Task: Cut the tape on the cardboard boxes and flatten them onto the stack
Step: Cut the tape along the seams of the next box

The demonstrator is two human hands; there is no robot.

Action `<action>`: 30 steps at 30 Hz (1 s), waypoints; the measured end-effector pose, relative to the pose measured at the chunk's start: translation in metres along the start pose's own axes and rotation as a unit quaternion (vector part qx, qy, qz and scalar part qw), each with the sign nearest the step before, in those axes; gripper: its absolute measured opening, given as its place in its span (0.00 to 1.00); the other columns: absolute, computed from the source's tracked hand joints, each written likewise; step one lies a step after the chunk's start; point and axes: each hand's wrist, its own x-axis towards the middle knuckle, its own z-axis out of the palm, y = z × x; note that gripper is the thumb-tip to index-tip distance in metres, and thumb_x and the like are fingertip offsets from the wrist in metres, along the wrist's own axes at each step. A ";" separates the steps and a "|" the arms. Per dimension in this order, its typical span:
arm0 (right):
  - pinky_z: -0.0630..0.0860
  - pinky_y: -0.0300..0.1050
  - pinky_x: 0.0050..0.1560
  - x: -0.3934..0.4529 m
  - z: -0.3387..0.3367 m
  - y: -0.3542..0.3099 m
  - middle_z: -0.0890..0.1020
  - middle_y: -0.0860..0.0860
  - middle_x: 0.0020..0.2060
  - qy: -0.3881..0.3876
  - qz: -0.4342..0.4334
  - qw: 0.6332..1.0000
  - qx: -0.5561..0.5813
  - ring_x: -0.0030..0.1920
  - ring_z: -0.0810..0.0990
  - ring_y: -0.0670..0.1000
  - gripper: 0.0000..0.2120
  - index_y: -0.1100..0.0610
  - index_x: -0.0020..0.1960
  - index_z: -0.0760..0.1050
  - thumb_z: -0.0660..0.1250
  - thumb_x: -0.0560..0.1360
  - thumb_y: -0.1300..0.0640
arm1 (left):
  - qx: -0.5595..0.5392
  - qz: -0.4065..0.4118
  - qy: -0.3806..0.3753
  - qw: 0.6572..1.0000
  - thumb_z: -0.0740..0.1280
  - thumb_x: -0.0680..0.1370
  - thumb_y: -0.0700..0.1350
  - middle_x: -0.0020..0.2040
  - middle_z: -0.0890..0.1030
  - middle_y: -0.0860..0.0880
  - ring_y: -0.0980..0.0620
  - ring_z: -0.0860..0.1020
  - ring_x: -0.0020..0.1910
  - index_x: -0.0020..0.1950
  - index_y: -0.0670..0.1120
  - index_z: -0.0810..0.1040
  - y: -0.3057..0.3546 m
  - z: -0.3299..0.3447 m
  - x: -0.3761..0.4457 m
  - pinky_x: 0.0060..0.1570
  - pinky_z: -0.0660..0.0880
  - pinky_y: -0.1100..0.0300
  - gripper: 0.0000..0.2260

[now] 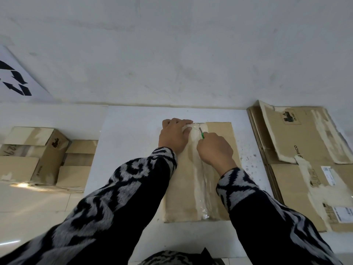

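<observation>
A taped cardboard box (221, 131) lies on a white sheet (131, 138) in front of me, with a strip of clear tape (203, 188) running down its middle seam. My left hand (174, 134) presses flat on the far left part of the box top, fingers straight. My right hand (214, 150) grips a small green-handled cutter (202, 133), its blade on the tape near the far end of the seam. A stack of flattened boxes (305, 161) lies to the right.
Several unflattened cardboard boxes (44, 155) sit on the floor at the left. A white wall (172, 54) rises just behind the sheet. A paper sign with a recycling symbol (17, 81) hangs at the left of the wall.
</observation>
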 end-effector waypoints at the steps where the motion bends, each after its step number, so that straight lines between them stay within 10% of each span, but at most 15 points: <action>1: 0.69 0.44 0.45 0.000 0.000 0.000 0.79 0.53 0.57 0.000 0.000 1.000 -0.003 0.48 0.74 0.53 0.16 0.55 0.63 0.73 0.55 0.79 0.57 | 0.000 0.000 0.001 1.000 0.61 0.81 0.52 0.60 0.74 0.56 0.53 0.60 0.68 0.65 0.60 0.76 0.000 0.000 0.000 0.55 0.69 0.56 0.13; 30: 0.69 0.44 0.40 0.004 0.004 0.001 0.78 0.52 0.48 -0.033 0.003 0.999 0.006 0.45 0.76 0.54 0.07 0.55 0.48 0.72 0.55 0.77 0.58 | 0.011 0.007 0.009 1.000 0.61 0.81 0.51 0.59 0.75 0.56 0.53 0.61 0.67 0.65 0.60 0.76 -0.001 0.004 0.002 0.53 0.70 0.58 0.13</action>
